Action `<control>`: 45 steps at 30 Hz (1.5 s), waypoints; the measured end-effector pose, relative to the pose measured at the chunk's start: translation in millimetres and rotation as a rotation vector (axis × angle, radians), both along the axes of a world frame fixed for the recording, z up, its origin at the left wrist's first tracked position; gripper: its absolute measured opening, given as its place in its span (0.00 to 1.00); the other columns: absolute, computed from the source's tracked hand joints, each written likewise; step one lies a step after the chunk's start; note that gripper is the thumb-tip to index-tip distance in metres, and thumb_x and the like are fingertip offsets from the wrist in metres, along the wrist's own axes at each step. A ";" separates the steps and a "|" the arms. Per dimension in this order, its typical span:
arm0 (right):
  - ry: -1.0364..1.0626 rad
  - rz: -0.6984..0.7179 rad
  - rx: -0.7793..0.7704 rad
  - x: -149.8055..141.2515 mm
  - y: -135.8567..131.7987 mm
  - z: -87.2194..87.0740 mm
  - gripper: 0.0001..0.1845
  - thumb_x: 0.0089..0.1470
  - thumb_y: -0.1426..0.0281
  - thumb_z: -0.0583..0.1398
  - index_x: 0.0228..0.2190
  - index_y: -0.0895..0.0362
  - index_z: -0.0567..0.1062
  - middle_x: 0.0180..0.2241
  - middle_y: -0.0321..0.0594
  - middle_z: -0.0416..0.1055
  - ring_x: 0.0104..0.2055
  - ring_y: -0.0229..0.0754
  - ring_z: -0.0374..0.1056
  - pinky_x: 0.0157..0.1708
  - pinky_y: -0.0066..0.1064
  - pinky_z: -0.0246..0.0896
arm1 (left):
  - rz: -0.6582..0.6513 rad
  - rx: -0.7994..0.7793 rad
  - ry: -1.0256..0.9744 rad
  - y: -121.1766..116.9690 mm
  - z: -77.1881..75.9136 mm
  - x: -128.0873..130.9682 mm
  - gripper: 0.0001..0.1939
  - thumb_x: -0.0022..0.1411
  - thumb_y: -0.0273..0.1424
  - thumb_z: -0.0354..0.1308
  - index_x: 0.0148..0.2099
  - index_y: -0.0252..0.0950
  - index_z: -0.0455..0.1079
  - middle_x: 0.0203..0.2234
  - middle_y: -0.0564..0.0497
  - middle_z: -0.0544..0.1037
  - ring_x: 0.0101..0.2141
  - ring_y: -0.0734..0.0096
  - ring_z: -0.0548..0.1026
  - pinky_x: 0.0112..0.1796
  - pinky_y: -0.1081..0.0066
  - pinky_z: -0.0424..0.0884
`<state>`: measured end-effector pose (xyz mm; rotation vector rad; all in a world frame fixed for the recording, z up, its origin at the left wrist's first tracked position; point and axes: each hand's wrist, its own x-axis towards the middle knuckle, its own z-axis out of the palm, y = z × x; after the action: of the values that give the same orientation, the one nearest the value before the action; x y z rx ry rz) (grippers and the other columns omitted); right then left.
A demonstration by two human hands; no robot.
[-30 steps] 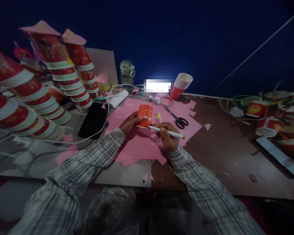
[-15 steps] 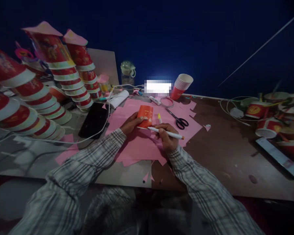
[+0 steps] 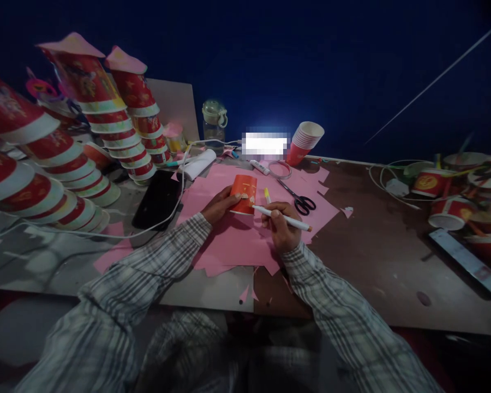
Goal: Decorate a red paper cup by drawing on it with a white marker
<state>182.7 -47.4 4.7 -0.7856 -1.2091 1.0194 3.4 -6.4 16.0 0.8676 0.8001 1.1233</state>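
Observation:
My left hand (image 3: 222,204) is closed round the left side of a red paper cup (image 3: 244,191) with pale printed marks, thumb on its front. In my right hand (image 3: 285,226) is a white marker (image 3: 297,222) with an orange end, gripped like a pen. The marker's tip lies at the cup's lower right edge; whether it touches I cannot tell. Beneath both hands spread pink paper sheets (image 3: 221,248). A yellow marker cap (image 3: 267,194) shows just behind my right fingers. Black-handled scissors (image 3: 305,204) lie to the right of that hand.
Towers of red-and-white cups (image 3: 118,136) stand at the left, near a black phone (image 3: 157,199) and a white cable. A nested cup stack (image 3: 305,142) and a lidded bottle (image 3: 214,123) are at the back. Decorated cups (image 3: 448,212) and another phone (image 3: 466,262) lie right.
The marker's tip has moved up and slightly right from the cup's bottom rim. My right hand has shifted a little with it; the left still holds the cup.

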 end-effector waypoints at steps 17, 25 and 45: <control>-0.008 -0.052 -0.057 2.9 2.6 -0.5 0.18 0.56 0.52 0.63 0.32 0.55 0.76 0.22 0.34 0.73 0.19 0.34 0.64 0.19 0.27 0.59 | 0.041 -0.010 -0.023 2.2 -2.2 -0.3 0.21 0.47 0.37 0.71 0.42 0.34 0.73 0.34 0.51 0.80 0.36 0.68 0.77 0.42 0.68 0.71; -0.144 0.000 -0.023 1.1 -2.1 0.3 0.16 0.59 0.54 0.62 0.33 0.55 0.77 0.23 0.35 0.74 0.20 0.34 0.65 0.20 0.28 0.60 | 0.030 0.011 -0.006 5.3 -5.1 -1.6 0.21 0.46 0.38 0.72 0.40 0.34 0.73 0.33 0.51 0.80 0.35 0.68 0.77 0.43 0.67 0.71; -0.216 -0.070 -0.007 -1.1 -2.1 4.6 0.17 0.58 0.54 0.62 0.33 0.55 0.77 0.23 0.35 0.73 0.20 0.35 0.65 0.20 0.28 0.61 | 0.000 0.033 -0.038 5.0 -7.7 -1.7 0.23 0.48 0.39 0.73 0.44 0.35 0.72 0.34 0.52 0.79 0.35 0.69 0.76 0.42 0.68 0.70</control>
<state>181.6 -49.6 9.2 -0.9556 -1.3516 0.8984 1.7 -1.4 8.4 0.8710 0.7526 1.1525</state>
